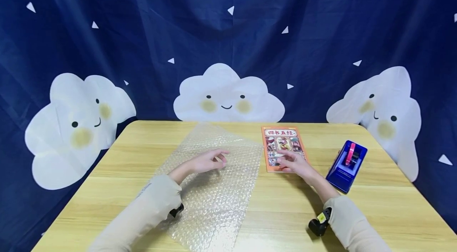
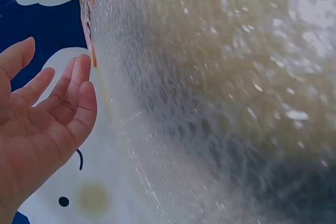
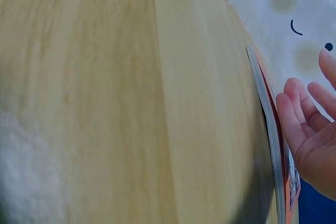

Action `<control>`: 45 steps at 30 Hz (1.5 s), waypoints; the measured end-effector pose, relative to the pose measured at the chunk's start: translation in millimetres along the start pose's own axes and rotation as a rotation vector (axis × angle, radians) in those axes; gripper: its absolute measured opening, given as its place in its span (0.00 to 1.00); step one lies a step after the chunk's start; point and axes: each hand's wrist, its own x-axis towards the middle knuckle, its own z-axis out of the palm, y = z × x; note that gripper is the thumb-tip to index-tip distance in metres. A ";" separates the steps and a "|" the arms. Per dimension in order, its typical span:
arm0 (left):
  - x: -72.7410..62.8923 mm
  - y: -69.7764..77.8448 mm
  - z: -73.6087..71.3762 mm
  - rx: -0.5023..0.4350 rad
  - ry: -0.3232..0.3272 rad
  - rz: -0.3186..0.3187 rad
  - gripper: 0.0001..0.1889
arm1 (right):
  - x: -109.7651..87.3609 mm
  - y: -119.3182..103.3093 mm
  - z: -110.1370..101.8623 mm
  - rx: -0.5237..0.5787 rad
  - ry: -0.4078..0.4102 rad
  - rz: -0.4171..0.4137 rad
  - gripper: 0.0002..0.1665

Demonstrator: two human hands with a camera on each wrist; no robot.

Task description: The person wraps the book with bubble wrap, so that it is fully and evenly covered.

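Note:
A clear sheet of bubble wrap [image 1: 221, 204] lies flat on the table, running from its far edge toward me. My left hand [image 1: 207, 161] hovers over the sheet with loosely bent fingers and nothing in them; the left wrist view shows the same left hand [image 2: 52, 114] with its palm bare. To the right of the wrap lies an orange book [image 1: 283, 141] with pictures on its cover. Over the book's lower part is my right hand [image 1: 296, 164], its fingers relaxed. In the right wrist view the right hand [image 3: 310, 124] appears beside the book's page edges [image 3: 268, 124], holding nothing.
A blue tape dispenser [image 1: 344, 174] with a red roll [image 1: 350, 153] stands on the wooden table [image 1: 285, 220], right of the book. Behind the table hangs a dark blue curtain [image 1: 200, 22] printed with smiling clouds. A small black device [image 1: 319, 226] is strapped at my right wrist.

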 end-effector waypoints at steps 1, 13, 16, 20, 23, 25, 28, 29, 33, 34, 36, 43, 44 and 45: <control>1.4 0.7 0.9 0.003 -0.001 0.000 0.27 | 0.1 0.4 -0.3 -0.002 0.002 -0.004 0.33; 24.4 12.7 13.1 -0.003 -0.017 0.014 0.28 | 2.2 4.1 -5.6 -0.002 0.020 0.004 0.34; 30.8 12.8 15.4 -0.011 -0.022 0.016 0.27 | 3.0 6.1 -7.2 -0.005 0.029 0.009 0.34; 40.2 13.1 18.3 -0.034 -0.023 0.001 0.27 | 3.5 7.7 -8.4 -0.030 0.044 0.003 0.32; 46.6 14.7 21.0 -0.044 -0.023 -0.023 0.27 | 3.3 7.1 -8.6 -0.054 0.063 -0.001 0.31; 50.6 16.4 23.2 -0.034 -0.024 -0.035 0.27 | 2.8 6.5 -9.3 -0.074 0.071 -0.009 0.31; 56.3 19.3 27.2 -0.052 -0.033 -0.040 0.27 | 1.9 5.6 -10.8 -0.086 0.097 -0.010 0.30; 58.6 19.7 28.8 -0.056 -0.037 -0.039 0.27 | 1.7 5.5 -11.5 -0.090 0.102 -0.011 0.30; 66.5 22.9 34.7 -0.102 -0.045 -0.032 0.26 | 1.3 5.8 -14.1 -0.099 0.135 0.008 0.29; 68.2 23.7 36.1 -0.111 -0.046 -0.035 0.26 | 1.3 6.0 -14.8 -0.102 0.142 0.018 0.29; 71.1 25.3 38.4 -0.118 -0.047 -0.040 0.27 | 1.2 6.1 -16.1 -0.114 0.153 0.034 0.30; 79.3 29.7 45.4 -0.112 -0.069 -0.023 0.27 | -0.1 9.3 -20.4 -0.136 0.181 0.046 0.29; 80.8 30.4 46.5 -0.110 -0.073 -0.019 0.27 | -0.8 9.7 -20.7 -0.143 0.185 0.045 0.29; 82.4 31.2 47.8 -0.109 -0.077 -0.014 0.27 | -1.3 10.1 -21.0 -0.148 0.189 0.043 0.29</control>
